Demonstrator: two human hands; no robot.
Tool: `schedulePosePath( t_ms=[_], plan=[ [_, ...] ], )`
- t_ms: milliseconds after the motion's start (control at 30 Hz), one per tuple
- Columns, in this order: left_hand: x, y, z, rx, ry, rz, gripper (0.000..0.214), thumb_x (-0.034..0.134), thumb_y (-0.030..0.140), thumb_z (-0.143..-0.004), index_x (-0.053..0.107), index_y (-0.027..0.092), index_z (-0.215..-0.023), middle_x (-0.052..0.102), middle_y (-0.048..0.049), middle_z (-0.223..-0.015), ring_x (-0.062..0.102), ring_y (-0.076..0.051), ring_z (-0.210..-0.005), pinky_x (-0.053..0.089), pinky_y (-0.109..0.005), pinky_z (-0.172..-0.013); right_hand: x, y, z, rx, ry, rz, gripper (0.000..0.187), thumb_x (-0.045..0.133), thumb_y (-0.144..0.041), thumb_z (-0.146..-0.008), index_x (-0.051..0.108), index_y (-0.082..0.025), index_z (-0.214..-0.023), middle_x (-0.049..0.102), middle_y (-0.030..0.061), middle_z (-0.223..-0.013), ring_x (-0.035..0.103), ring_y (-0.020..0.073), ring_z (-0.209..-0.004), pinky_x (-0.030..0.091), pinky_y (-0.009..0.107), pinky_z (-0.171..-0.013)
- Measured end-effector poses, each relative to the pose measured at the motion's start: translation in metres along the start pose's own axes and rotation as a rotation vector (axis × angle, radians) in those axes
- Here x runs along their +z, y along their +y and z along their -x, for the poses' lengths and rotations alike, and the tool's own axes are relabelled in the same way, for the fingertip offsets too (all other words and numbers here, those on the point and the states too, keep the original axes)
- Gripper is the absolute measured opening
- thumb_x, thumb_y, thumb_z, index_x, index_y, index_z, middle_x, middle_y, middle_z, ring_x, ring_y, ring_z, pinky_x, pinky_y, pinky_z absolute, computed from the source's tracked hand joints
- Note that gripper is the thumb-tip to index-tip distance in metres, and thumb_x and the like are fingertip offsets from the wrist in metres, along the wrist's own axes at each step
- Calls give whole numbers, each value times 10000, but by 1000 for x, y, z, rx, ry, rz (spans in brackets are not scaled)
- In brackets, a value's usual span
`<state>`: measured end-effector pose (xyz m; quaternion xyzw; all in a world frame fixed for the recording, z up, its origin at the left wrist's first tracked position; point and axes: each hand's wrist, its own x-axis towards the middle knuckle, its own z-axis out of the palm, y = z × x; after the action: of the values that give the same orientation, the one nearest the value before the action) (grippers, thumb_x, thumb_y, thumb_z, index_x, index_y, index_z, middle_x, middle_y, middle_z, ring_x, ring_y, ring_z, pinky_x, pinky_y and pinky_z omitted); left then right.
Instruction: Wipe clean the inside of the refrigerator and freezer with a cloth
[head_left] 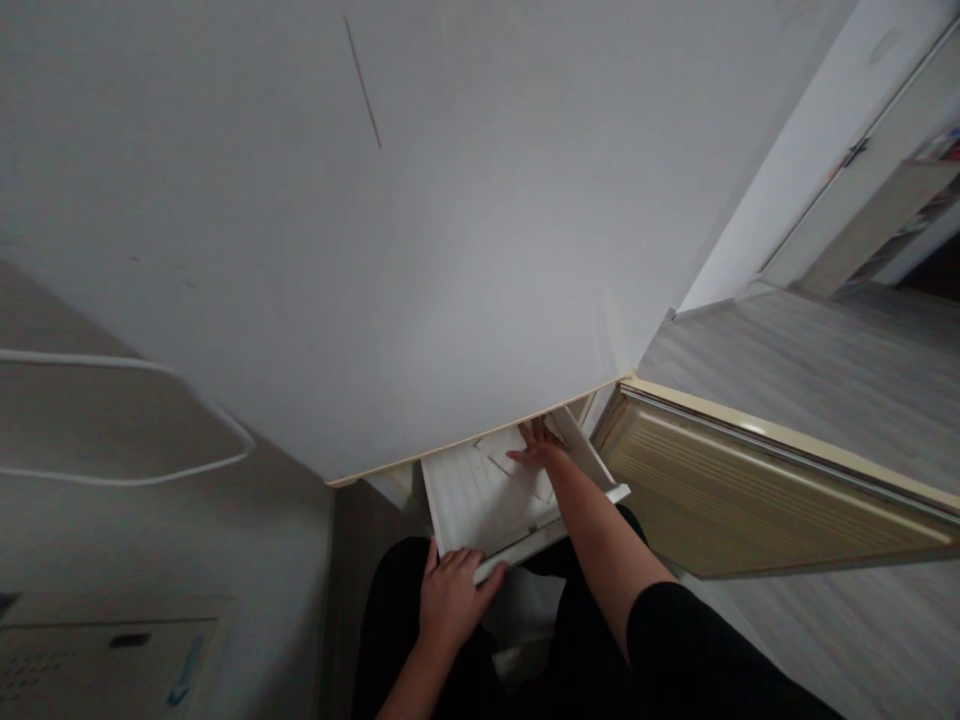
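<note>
A white drawer (457, 490) is pulled out from under a large white panel, low in front of my knees. My left hand (454, 592) grips the drawer's front left corner, with the thumb along the front edge and the fingers over the rim. My right hand (540, 445) reaches into the drawer's far right part, its fingers spread. Under that hand lies a flat white piece (514, 455), like a sheet or cloth, set at an angle on the ribbed drawer bottom. Its kind cannot be made out, and the drawer's back end is hidden below the panel.
To the right, a door with a ribbed yellowish inner face (720, 480) stands open. The big white panel (465, 220) rises right above the drawer. At the left a white cable (127, 480) loops along the wall. Grey wood-look floor (757, 345) extends at right.
</note>
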<state>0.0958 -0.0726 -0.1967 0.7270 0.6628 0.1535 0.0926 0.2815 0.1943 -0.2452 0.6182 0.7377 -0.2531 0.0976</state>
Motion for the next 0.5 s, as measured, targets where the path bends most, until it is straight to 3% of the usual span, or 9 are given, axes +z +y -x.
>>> schedulePosePath(
  t_ms=[67, 167, 333, 500],
  plan=[
    [0, 1, 0, 2, -1, -5, 433, 493, 577, -977, 741, 231, -895, 782, -34, -902, 727, -254, -924, 242, -583, -1207, 4, 10, 3, 17, -13, -17, 1057, 420, -829, -866, -105, -323, -1632, -265, 50, -1676, -27, 369, -1579, 127, 567, -1245],
    [-1, 2, 0, 5, 0, -7, 435, 486, 573, -981, 736, 227, -898, 782, -33, -906, 731, -256, -930, 235, -579, -1209, 10, 8, 6, 79, -60, -23, 1165, 485, -856, -807, -163, -323, -1616, -315, 57, -1655, 4, 427, -1567, 151, 638, -1212],
    [-2, 2, -1, 12, 21, -21, 425, 495, 567, -975, 737, 232, -873, 780, -39, -880, 733, -261, -898, 250, -572, -1200, 15, -2, 11, 132, -157, 4, 1431, 684, -845, -641, -257, -312, -1578, -407, 84, -1603, -118, 467, -1544, 126, 688, -1186],
    [-1, 3, -1, 0, 54, -1, 413, 507, 563, -968, 748, 229, -940, 795, -50, -935, 738, -258, -919, 245, -551, -1207, 17, 0, 19, 129, -199, 6, 1488, 716, -844, -596, -299, -321, -1551, -426, 71, -1591, -190, 450, -1533, 125, 687, -1185]
  ],
)
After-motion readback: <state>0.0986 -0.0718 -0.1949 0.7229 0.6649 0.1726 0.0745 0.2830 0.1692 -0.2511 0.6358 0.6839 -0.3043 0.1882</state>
